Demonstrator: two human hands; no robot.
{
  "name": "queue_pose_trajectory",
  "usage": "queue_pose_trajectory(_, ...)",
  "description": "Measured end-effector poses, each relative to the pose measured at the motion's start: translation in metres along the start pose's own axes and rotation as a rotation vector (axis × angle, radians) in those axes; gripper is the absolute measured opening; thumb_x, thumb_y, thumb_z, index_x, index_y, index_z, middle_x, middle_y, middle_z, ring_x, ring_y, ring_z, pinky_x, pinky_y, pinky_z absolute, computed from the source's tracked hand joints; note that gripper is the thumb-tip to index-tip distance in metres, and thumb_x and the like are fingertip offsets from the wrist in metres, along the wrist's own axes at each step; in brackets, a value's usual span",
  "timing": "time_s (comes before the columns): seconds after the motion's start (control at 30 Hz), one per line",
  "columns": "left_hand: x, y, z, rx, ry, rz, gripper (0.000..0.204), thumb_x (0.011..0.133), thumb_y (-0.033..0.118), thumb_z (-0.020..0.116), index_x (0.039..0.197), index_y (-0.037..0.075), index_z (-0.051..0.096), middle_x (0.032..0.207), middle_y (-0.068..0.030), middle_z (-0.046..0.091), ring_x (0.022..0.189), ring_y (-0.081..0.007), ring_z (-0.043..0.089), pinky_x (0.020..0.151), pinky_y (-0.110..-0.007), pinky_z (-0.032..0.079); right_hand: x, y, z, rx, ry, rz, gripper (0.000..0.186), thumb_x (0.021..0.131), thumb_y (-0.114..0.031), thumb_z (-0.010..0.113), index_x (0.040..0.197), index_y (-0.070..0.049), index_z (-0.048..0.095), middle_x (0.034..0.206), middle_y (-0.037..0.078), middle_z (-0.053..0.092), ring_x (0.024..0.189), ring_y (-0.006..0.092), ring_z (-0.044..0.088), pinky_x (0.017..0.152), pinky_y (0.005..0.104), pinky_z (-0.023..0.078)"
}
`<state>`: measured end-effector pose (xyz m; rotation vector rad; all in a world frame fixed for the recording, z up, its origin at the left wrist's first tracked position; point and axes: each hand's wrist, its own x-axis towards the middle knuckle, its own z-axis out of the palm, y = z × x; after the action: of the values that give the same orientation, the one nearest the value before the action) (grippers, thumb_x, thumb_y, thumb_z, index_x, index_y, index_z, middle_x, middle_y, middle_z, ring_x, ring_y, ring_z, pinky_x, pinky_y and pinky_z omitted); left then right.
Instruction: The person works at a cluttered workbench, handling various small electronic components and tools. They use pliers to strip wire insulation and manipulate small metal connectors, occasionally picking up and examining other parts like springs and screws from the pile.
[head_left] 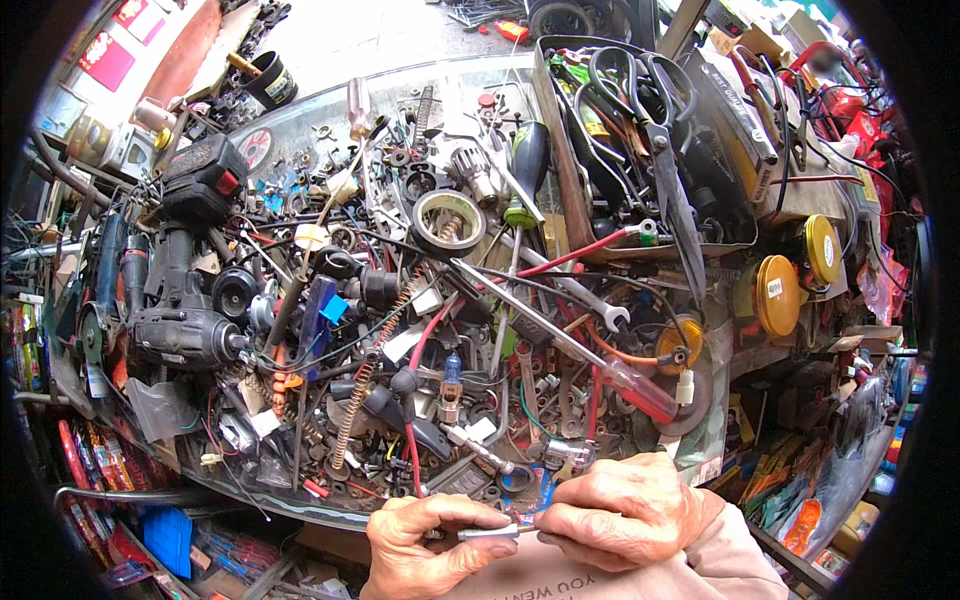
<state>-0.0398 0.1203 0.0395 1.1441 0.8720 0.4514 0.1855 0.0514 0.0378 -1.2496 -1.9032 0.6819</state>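
Left hand (425, 548), near: thumb and forefinger pinch one small grey piece (488, 534). Right hand (628, 510), beside it: fingers curled, contents uncertain. Steady pinch advisable.

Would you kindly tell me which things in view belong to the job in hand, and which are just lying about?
In hand:
- small grey piece, in the left hand
- right hand, closed, contents unclear

Lying about:
- power tool
- red screwdriver
- bulb
- scissors
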Motion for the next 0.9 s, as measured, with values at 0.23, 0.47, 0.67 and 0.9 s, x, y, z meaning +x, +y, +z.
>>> queue_pose_trajectory(0.23,0.004,-0.004,-0.002,0.055,-0.084,0.214,0.018,0.083,-0.006,0.077,0.099,-0.003,0.07,0.076,-0.0065,0.068,0.059,-0.0061,0.056,0.051,-0.021,0.04,-0.008,0.004,0.007,0.079,0.013,0.01,0.026,0.087,-0.024,0.078,0.096,-0.001,0.07,0.08,0.006,0.067,0.06,0.0176,0.066,0.046,0.028,0.051)
queue_pose_trajectory(0.47,0.003,-0.008,0.003,0.005,-0.098,0.211,0.017,0.085,-0.003,0.077,0.1,-0.003,0.069,0.081,-0.0099,0.071,0.061,-0.0083,0.062,0.053,-0.021,0.046,-0.015,0.009,0.011,0.159,0.051,0.06,0.034,0.093,-0.028,0.072,0.108,0.003,0.068,0.083,0.011,0.069,0.061,0.0212,0.068,0.05,0.0302,0.054)
queue_pose_trajectory(0.67,-0.002,-0.001,0.007,-0.078,0.015,-0.011,0.018,0.088,0.001,0.075,0.103,-0.005,0.067,0.082,-0.0117,0.072,0.059,-0.0086,0.062,0.051,-0.021,0.048,-0.016,0.002,0.009,0.326,0.098,0.175,0.04,0.085,-0.012,0.078,0.118,0.005,0.064,0.094,0.016,0.073,0.07,0.0248,0.073,0.057,0.0313,0.059)
queue_pose_trajectory(0.9,-0.001,-0.005,0.01,-0.026,0.014,0.092,0.016,0.087,0.001,0.077,0.1,-0.004,0.069,0.077,-0.0091,0.071,0.055,-0.0079,0.061,0.049,-0.021,0.048,-0.019,0.006,0.007,0.17,0.023,0.092,0.033,0.086,-0.018,0.079,0.108,0.004,0.068,0.077,0.011,0.071,0.058,0.0241,0.07,0.051,0.0316,0.056)
